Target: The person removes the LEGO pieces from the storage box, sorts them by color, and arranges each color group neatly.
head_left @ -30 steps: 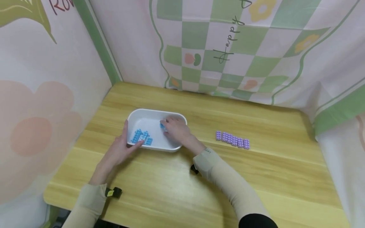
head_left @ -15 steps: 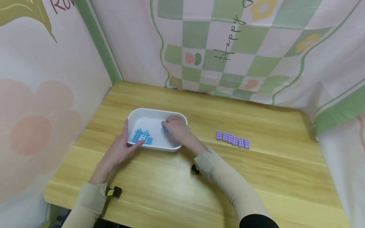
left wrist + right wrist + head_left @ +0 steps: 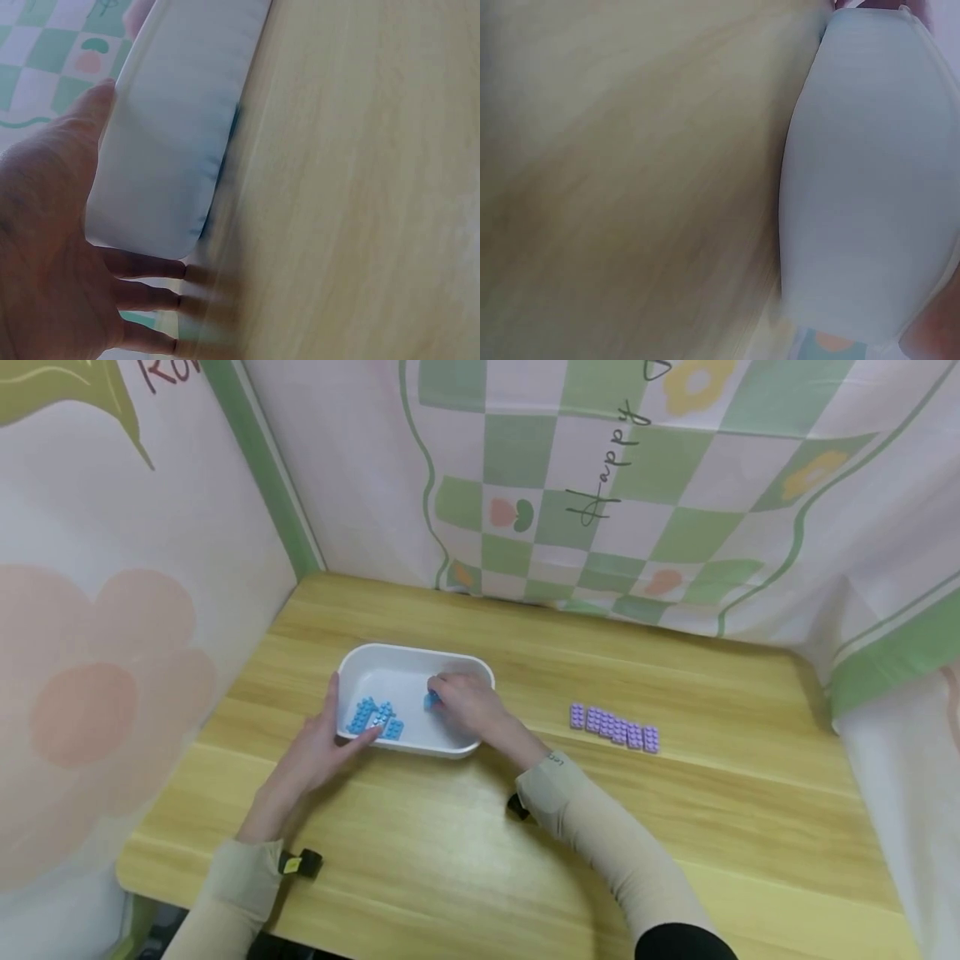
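A white plastic tray (image 3: 405,747) sits on the table, left of centre in the head view. My left hand (image 3: 309,762) rests against its left end, thumb along the front rim; the left wrist view shows the fingers (image 3: 146,295) straight beside the outer wall. Inside the tray, my right hand (image 3: 468,706) pinches a light-blue building brick (image 3: 431,700), partly covered by the fingertips. Several more light-blue building bricks (image 3: 362,716) lie in the tray's left part, close to my left thumb. Only the tray's outer wall (image 3: 870,172) shows large in the right wrist view, with the fingertips hidden.
To the right of the tray, several purple building bricks (image 3: 617,728) lie in a slanting row on the wooden table (image 3: 465,827). A checked green-and-white curtain (image 3: 555,527) hangs behind the table's back edge, and another printed cloth (image 3: 150,635) hangs at the left.
My right fingers shift slightly at the blue brick, and more of it shows now. The left hand keeps its place on the tray. The head view has moved a little.
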Demonstrator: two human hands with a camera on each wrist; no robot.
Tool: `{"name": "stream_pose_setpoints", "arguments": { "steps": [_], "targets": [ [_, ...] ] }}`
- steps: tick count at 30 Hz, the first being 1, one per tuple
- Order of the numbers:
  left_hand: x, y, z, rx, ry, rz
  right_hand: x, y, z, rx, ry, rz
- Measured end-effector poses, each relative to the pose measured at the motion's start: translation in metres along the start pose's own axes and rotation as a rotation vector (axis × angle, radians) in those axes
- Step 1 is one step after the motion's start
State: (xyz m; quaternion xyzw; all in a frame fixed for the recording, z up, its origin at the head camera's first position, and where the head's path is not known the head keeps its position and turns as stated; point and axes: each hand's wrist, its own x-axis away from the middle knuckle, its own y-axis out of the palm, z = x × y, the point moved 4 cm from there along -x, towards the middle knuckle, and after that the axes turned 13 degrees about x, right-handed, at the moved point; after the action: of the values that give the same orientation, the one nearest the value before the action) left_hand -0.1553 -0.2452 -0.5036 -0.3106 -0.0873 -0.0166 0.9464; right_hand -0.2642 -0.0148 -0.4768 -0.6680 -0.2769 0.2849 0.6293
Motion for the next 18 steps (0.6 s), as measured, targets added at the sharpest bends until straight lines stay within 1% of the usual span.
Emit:
{"name": "stream_pose_setpoints", "arguments": {
  "steps": [5, 10, 18],
  "targets": [
    [-0.0009, 0.0002, 0.0, 0.008, 0.008, 0.004, 0.0007, -0.0002, 0.0004, -0.02, 0.005, 0.019],
    [-0.0005, -0.0003, 0.0014, 0.005, -0.002, 0.001, 0.0012, -0.0001, 0.0014, -0.046, -0.014, 0.051],
    [-0.0005, -0.0001, 0.0001, 0.001, 0.01, 0.004, 0.0026, -0.002, 0.0023, -0.06, -0.045, 0.105]
  ]
}}
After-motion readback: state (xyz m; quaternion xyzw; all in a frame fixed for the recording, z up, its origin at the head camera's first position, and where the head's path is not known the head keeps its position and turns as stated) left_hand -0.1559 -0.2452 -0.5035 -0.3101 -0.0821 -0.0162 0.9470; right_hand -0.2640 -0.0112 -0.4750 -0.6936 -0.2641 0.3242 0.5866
